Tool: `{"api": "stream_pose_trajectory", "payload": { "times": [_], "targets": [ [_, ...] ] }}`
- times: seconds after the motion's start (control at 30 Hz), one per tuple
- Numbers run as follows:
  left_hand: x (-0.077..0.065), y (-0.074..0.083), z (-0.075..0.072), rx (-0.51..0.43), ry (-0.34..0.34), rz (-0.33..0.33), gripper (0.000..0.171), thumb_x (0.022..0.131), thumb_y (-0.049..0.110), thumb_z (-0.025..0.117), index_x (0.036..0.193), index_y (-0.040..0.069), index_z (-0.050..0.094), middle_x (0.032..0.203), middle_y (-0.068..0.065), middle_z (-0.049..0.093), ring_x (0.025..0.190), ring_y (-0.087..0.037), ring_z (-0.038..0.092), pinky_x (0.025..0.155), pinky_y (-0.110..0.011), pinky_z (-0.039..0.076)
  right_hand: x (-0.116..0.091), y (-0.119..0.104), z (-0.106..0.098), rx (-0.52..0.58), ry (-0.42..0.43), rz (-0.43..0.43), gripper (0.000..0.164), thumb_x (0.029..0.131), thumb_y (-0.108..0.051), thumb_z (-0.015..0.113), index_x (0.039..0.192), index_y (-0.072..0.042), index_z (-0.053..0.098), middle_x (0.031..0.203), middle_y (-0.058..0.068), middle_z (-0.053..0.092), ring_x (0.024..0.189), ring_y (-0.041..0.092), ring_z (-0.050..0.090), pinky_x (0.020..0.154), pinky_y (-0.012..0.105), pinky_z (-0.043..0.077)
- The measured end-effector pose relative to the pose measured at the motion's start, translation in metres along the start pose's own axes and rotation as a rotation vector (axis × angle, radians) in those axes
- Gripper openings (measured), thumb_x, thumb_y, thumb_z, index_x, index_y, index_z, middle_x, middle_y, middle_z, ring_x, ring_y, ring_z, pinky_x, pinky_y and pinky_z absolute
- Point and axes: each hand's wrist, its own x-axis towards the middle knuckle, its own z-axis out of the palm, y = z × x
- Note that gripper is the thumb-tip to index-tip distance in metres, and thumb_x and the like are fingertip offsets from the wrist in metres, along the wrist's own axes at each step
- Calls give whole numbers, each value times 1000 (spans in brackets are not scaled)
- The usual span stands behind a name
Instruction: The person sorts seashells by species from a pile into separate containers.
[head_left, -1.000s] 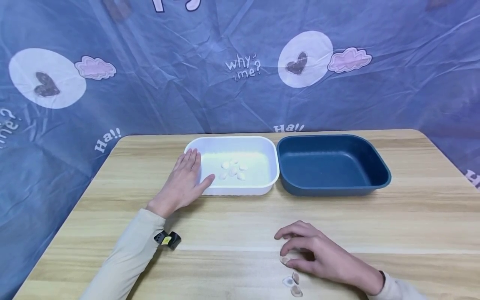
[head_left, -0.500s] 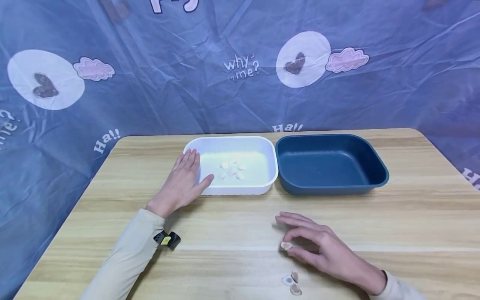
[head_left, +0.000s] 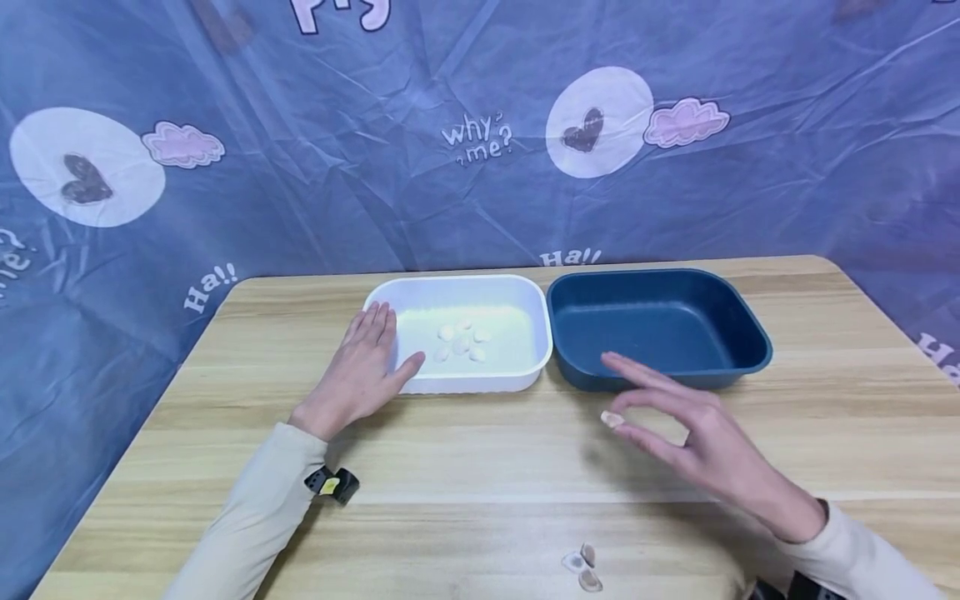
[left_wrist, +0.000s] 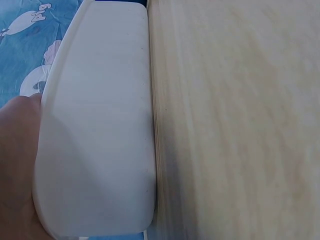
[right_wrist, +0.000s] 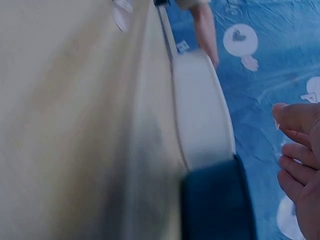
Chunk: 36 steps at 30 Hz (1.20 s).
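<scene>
My left hand (head_left: 356,371) lies over the left rim of a white plastic basin (head_left: 472,383), its fingers straight and the thumb spread along the front edge. Several small pale shells (head_left: 461,343) lie on that basin's floor. Thumb and index finger of my right hand (head_left: 708,442) pinch one small shell (head_left: 612,419), the other fingers extended. This hand is raised over the table in front of a dark blue basin (head_left: 592,377), its fingertips overlapping the front wall in the head view. From the right wrist, only a sliver of the pinched shell (right_wrist: 276,126) shows.
Three loose shells (head_left: 582,567) form a small group near the front edge of the wooden table (head_left: 450,517). Both basins stand side by side near the back edge. A blue printed cloth (head_left: 360,192) hangs behind the table.
My right hand has picked up a shell from the table and carried it up, forward and rightward toward the blue basin. My left hand has stayed at the white basin.
</scene>
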Motion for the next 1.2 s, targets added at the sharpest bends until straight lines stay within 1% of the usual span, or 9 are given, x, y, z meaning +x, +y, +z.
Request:
{"api": "stream_pose_trajectory", "payload": {
  "times": [0.1, 0.2, 0.3, 0.4, 0.53, 0.67, 0.8, 1.0, 1.2],
  "targets": [
    [0, 0, -1, 0, -2, 0, 84, 100, 52, 33, 145, -16, 17, 155, -30, 11, 146, -39, 4, 119, -47, 1, 7, 8, -12, -77, 7, 28, 31, 75, -2, 79, 100, -19, 72, 137, 15, 55, 129, 15, 49, 107, 17, 35],
    [0, 0, -1, 2, -4, -2, 84, 100, 52, 33, 145, -16, 17, 155, -30, 11, 146, -39, 4, 119, -47, 1, 14, 18, -23, -162, 10, 97, 34, 72, 1, 80, 97, -20, 72, 136, 11, 57, 108, 10, 62, 92, 9, 39],
    [0, 0, -1, 4, -7, -4, 84, 100, 53, 33, 146, -16, 17, 155, -30, 11, 146, -38, 3, 119, -47, 1, 20, 32, -30, -226, 17, 166, 30, 74, 0, 80, 95, -20, 72, 135, 9, 58, 88, 15, 65, 75, 10, 37],
    [0, 0, -2, 4, -7, -4, 84, 100, 53, 32, 146, -16, 17, 155, -29, 11, 146, -38, 3, 119, -47, 1, 25, 48, -35, -266, -3, 237, 22, 79, -5, 78, 95, -19, 72, 133, 10, 59, 53, 10, 52, 57, 13, 31],
    [0, 0, -2, 4, -8, -4, 85, 100, 54, 32, 146, -15, 17, 156, -29, 10, 146, -38, 3, 119, -47, 1, 26, 69, -37, -293, -66, 318, 13, 85, -11, 74, 97, -14, 73, 133, 15, 59, 40, 6, 35, 49, 22, 27],
    [0, 1, -2, -1, -6, -6, 85, 100, 54, 32, 146, -15, 17, 156, -29, 11, 146, -38, 3, 119, -47, 2, 28, 86, -36, -306, -143, 360, 10, 86, -11, 73, 96, -10, 74, 129, 20, 60, 62, 18, 58, 60, 26, 36],
    [-1, 1, -2, 0, -7, -9, 85, 100, 55, 31, 146, -15, 17, 156, -29, 10, 146, -37, 3, 119, -47, 2, 38, 94, -37, -314, -245, 395, 6, 86, -12, 73, 91, -8, 73, 127, 25, 59, 68, 24, 61, 66, 31, 40],
    [-2, 1, -1, -5, -13, -9, 85, 100, 55, 32, 146, -15, 18, 156, -29, 11, 146, -38, 3, 119, -47, 2, 49, 108, -33, -301, -400, 490, 4, 86, -11, 73, 83, -8, 72, 120, 28, 62, 106, 40, 61, 78, 43, 47],
    [-2, 2, -1, 2, -9, -9, 84, 100, 54, 32, 146, -15, 18, 155, -29, 11, 146, -38, 4, 119, -47, 2, 51, 119, -26, -326, -451, 455, 3, 83, -8, 73, 81, -7, 72, 112, 26, 66, 102, 39, 62, 79, 48, 50]
  ]
}}
